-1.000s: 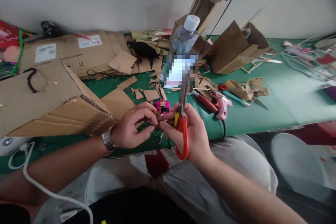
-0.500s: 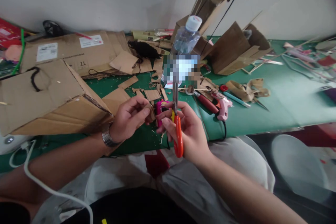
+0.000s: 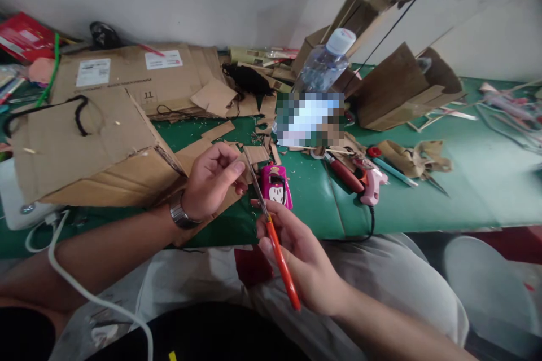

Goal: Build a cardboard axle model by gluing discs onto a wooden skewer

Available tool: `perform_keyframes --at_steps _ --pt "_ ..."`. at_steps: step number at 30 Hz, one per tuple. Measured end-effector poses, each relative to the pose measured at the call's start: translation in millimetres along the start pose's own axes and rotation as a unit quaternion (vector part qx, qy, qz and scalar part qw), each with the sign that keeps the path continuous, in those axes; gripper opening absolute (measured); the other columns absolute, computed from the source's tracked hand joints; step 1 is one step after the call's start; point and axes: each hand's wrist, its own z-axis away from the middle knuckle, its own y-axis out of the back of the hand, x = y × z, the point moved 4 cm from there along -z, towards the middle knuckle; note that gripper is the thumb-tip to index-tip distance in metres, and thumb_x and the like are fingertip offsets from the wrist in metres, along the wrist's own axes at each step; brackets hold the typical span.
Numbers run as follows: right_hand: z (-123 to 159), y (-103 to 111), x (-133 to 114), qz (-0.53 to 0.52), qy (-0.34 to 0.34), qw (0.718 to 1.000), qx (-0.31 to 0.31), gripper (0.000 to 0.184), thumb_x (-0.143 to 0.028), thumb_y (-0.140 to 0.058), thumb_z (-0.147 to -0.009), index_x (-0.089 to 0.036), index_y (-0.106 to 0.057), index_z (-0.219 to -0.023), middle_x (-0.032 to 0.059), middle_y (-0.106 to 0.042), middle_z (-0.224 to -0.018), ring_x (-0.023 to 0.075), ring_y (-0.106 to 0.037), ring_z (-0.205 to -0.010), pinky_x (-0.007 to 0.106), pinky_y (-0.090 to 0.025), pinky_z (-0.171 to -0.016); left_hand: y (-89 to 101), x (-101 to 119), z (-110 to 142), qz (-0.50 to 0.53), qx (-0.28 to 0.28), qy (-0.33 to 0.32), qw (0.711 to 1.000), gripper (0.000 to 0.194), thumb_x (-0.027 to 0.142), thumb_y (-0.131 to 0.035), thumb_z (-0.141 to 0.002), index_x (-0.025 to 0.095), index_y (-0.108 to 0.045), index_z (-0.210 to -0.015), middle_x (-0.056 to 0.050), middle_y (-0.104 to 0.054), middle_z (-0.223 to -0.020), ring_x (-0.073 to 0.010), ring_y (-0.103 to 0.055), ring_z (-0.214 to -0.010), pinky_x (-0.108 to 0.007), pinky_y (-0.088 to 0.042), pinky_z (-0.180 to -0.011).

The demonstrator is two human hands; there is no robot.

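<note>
My left hand [image 3: 214, 183], with a metal watch at its wrist, pinches a small piece of cardboard [image 3: 244, 166]. Orange-handled scissors [image 3: 277, 254] are in my right hand [image 3: 302, 256], blades pointing up and left. The blades lie close beside the cardboard piece; whether they touch it I cannot tell. Just beyond my right fingertips a pink case with a white cartoon face [image 3: 277, 186] rests on the green table surface [image 3: 315, 203].
A large cardboard box [image 3: 84, 152] stands at the left. Cardboard scraps [image 3: 256, 153] lie at the centre, before a plastic bottle [image 3: 324, 67]. To the right are a pink glue gun [image 3: 372, 183], a red-handled tool [image 3: 345, 172] and a cardboard structure [image 3: 404, 90].
My right hand has come down, and the scissors have swung from upright to leaning left toward the cardboard piece. My hands have separated, uncovering the pink case. The view has shifted left.
</note>
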Motion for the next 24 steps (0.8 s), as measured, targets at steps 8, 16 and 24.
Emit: perform_keyframes --at_steps 8,16,24 --pt "0.0 0.2 3.2 -0.084 -0.03 0.996 -0.024 0.063 -0.058 -0.092 -0.09 -0.025 -0.071 -0.139 -0.0049 -0.054 -0.079 0.0104 -0.042 -0.06 0.027 -0.035 -0.055 4.2 -4.0 -3.2 -0.025 -0.001 0.008 1.0 0.035 0.042 -0.091 -0.091 0.021 -0.063 -0.087 0.003 -0.071 -0.069 -0.0115 -0.068 -0.052 -0.019 -0.054 -0.046" --pt "-0.3 3.6 1.3 -0.065 -0.017 0.998 -0.009 0.063 -0.06 -0.088 -0.093 -0.025 -0.072 -0.143 -0.002 -0.058 -0.085 0.0115 -0.046 -0.061 0.028 -0.036 -0.057 0.5 -3.7 -0.7 -0.023 -0.012 0.012 1.0 0.039 0.042 -0.093 -0.089 0.021 -0.06 -0.085 0.005 -0.067 -0.066 -0.0107 -0.066 -0.049 -0.02 -0.055 -0.045" --pt "0.4 8.6 1.3 -0.04 0.01 0.999 -0.002 0.06 -0.057 -0.085 -0.096 -0.025 -0.071 -0.145 -0.0012 -0.059 -0.088 0.0115 -0.046 -0.069 0.026 -0.038 -0.061 3.1 -8.0 -1.4 -0.032 -0.015 -0.01 0.999 0.04 0.044 -0.091 -0.091 0.02 -0.059 -0.086 0.004 -0.07 -0.069 -0.0115 -0.07 -0.052 -0.019 -0.057 -0.047"
